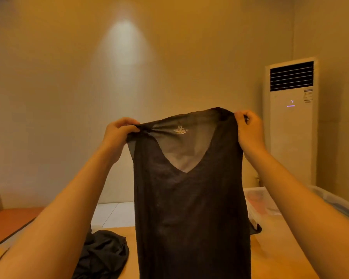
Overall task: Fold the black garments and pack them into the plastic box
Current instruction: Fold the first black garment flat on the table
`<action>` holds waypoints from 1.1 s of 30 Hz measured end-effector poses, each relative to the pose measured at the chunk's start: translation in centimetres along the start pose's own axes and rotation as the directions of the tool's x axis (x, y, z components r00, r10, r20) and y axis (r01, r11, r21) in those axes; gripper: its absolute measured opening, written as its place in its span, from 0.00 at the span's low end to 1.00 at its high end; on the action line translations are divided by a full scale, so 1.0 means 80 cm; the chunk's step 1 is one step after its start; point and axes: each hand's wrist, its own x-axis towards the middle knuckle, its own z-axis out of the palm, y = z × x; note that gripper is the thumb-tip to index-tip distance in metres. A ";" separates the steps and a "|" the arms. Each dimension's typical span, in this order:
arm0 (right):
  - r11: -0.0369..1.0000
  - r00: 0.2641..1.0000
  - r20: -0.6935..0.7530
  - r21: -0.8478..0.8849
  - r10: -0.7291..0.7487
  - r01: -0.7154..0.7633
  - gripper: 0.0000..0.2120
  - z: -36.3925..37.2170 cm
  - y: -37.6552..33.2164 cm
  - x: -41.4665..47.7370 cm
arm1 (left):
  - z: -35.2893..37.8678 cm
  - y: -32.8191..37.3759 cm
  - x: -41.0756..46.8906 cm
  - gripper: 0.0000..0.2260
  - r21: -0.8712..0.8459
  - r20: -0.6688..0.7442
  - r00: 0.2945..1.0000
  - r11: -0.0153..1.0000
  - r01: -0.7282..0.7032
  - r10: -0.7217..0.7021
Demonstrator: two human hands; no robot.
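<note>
I hold a thin black V-neck top point(191, 208) up in the air in front of me, hanging straight down, with an XL size print inside the neck. My left hand point(119, 131) pinches its left shoulder and my right hand point(249, 130) pinches its right shoulder. A second black garment point(103, 252) lies crumpled on the wooden table point(274, 256) at lower left. The clear plastic box point(330, 202) stands on the table at the right, partly hidden behind my right forearm and the hanging top.
A tall white floor-standing air conditioner point(290, 121) stands against the wall at the right. White floor tiles point(113, 214) show beyond the table's far edge. An orange-red surface point(10, 220) lies at the left.
</note>
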 end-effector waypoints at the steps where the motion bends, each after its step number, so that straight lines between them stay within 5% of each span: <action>1: 0.999 0.998 0.058 -0.040 0.010 -0.008 0.10 0.001 0.004 -0.003 | 0.000 -0.008 -0.003 0.13 0.073 0.045 0.999 0.997 0.007 -0.010; 6: 0.962 0.960 0.210 -0.237 0.188 -0.136 0.16 0.009 0.086 -0.035 | 0.000 -0.087 -0.017 0.07 0.331 0.221 0.963 0.941 0.075 -0.154; 16: 0.856 0.829 0.294 -0.374 0.476 -0.358 0.14 0.051 0.216 -0.049 | 0.034 -0.215 0.018 0.07 0.527 0.175 0.886 0.802 0.283 -0.428; 20: 0.720 0.666 0.275 -0.309 0.693 -0.621 0.14 0.074 0.276 -0.090 | 0.060 -0.300 -0.002 0.07 0.457 0.124 0.853 0.792 0.404 -0.507; 22: 0.620 0.547 0.293 -0.325 0.784 -0.714 0.26 0.081 0.304 -0.118 | 0.070 -0.335 -0.029 0.18 0.538 0.243 0.780 0.749 0.387 -0.577; 24: 0.574 0.463 0.339 -0.457 0.819 -0.680 0.34 0.084 0.317 -0.146 | 0.079 -0.361 -0.063 0.23 0.689 0.347 0.668 0.662 0.294 -0.658; 27: 0.566 0.384 0.417 -0.646 0.824 -0.513 0.32 0.084 0.312 -0.196 | 0.086 -0.384 -0.121 0.24 0.859 0.426 0.540 0.512 0.009 -0.726; 30: 0.618 0.407 0.488 -0.725 0.772 -0.302 0.28 0.075 0.291 -0.239 | 0.084 -0.384 -0.176 0.26 0.866 0.485 0.574 0.451 -0.214 -0.659; 33: 0.651 0.450 0.550 -0.752 0.703 -0.098 0.27 0.051 0.248 -0.274 | 0.067 -0.358 -0.221 0.27 0.843 0.519 0.649 0.459 -0.280 -0.557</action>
